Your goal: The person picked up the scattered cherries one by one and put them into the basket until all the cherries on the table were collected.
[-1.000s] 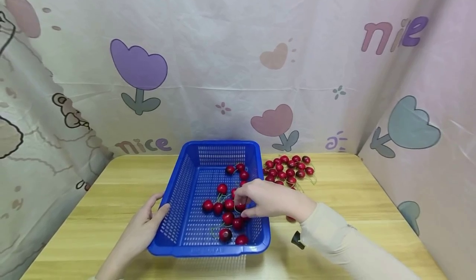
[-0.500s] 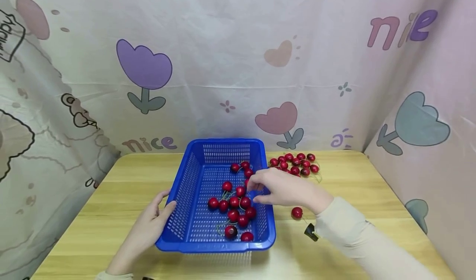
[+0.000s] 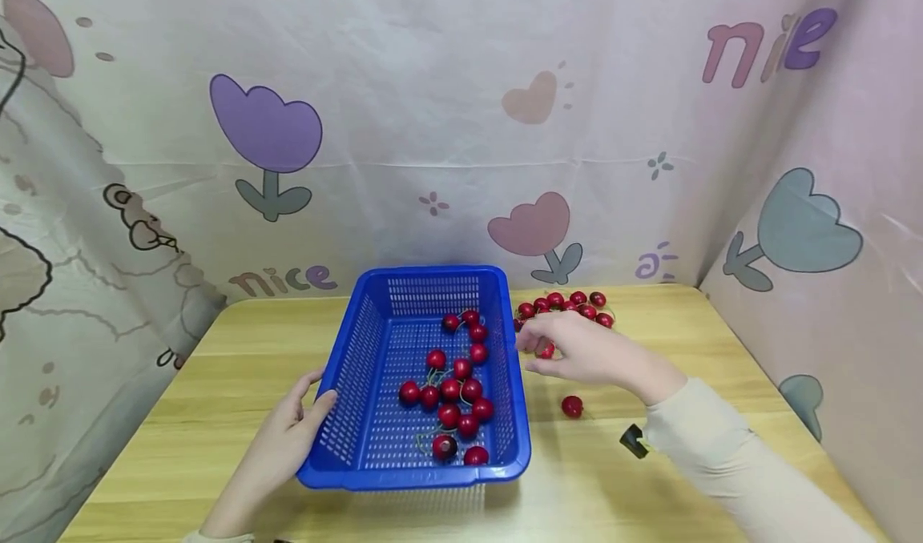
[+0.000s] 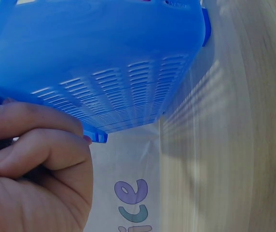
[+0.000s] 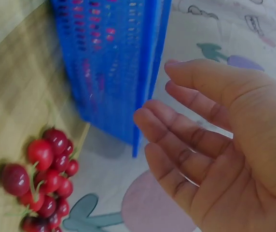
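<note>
A blue plastic basket (image 3: 414,479) with slotted walls stands on the table, several red cherries (image 3: 449,415) with green stems lying inside, mostly toward its right side. My left hand (image 3: 284,431) grips the basket's left rim; in the left wrist view its fingers (image 4: 46,150) are curled at the rim. Just outside the right rim hovers my right hand (image 3: 587,349), which holds nothing. Its fingers (image 5: 176,128) are loosely bent and spread in the right wrist view. Beyond it lies a pile of cherries (image 5: 48,181), partly hidden by this hand in the head view.
One loose cherry (image 3: 572,406) lies on the wooden table (image 3: 577,479), right of the basket. A small black piece (image 3: 634,441) hangs at the right sleeve. A patterned cloth (image 3: 404,110) hangs behind the table and along both sides.
My right hand has moved from above the cherries in the basket, out over the right rim, toward the pile. The left hand keeps its hold on the rim.
</note>
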`<state>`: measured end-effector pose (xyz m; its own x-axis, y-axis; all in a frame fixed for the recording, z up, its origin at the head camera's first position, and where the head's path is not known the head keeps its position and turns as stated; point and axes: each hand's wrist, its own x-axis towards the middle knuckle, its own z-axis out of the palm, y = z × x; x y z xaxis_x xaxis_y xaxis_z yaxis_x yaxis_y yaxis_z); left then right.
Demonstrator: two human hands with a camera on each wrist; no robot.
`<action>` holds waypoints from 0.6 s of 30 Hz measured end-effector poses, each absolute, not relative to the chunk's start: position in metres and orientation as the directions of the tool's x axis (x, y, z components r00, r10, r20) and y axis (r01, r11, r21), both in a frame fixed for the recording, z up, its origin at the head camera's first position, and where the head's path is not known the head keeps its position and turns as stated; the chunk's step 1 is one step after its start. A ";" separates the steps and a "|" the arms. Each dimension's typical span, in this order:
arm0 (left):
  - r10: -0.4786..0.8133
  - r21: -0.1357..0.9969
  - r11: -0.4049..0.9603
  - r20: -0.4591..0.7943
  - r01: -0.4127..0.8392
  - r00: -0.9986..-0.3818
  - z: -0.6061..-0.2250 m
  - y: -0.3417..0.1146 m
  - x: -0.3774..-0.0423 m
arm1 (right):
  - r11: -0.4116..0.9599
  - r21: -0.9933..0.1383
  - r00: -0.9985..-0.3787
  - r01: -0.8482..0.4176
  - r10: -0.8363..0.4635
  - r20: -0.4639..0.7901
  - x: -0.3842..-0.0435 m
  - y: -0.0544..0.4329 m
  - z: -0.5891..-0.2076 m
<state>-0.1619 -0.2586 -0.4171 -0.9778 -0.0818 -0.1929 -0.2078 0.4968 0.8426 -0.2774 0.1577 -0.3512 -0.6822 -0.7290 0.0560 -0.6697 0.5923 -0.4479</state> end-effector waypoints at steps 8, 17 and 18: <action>-0.082 0.833 0.516 -0.183 -0.199 -0.980 -0.416 -0.260 -0.161 | 0.656 -0.485 -0.726 -0.579 -0.685 -0.059 -0.282 0.180 -0.370; -0.078 0.842 0.499 -0.193 -0.206 -0.978 -0.415 -0.258 -0.161 | 0.700 -0.475 -0.737 -0.534 -0.660 -0.145 -0.272 0.195 -0.406; -0.079 0.841 0.500 -0.195 -0.208 -0.978 -0.415 -0.258 -0.161 | 0.700 -0.479 -0.735 -0.530 -0.661 -0.152 -0.271 0.196 -0.409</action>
